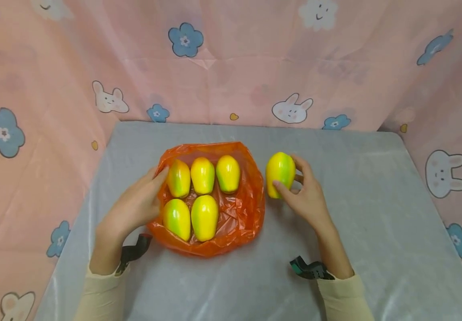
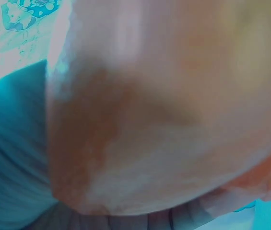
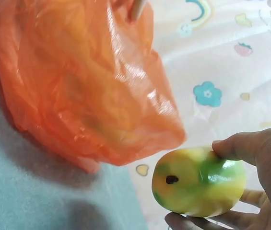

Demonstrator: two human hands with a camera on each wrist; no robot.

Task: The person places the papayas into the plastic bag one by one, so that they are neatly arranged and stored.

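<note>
An orange plastic bag (image 1: pixel 235 214) sits with its mouth spread wide on the table. Inside it stand several glossy yellow-green mangoes (image 1: pixel 203 176), three along the back and two in front. My left hand (image 1: pixel 142 198) holds the bag's left rim, thumb on the inner side; its other fingers are mostly hidden. Just right of the bag, my right hand (image 1: pixel 305 196) grips another mango (image 1: pixel 281 171) between thumb and fingers. The right wrist view shows a dark stem spot on the end of this held mango (image 3: pixel 197 182). The left wrist view is mostly filled by blurred orange film.
A grey cloth (image 1: pixel 375 214) covers the table. Behind and along the sides hangs a pink curtain (image 1: pixel 239 80) printed with rabbits and blue flowers. Dark wrist mounts (image 1: pixel 311 269) stick out from both wrists above the table.
</note>
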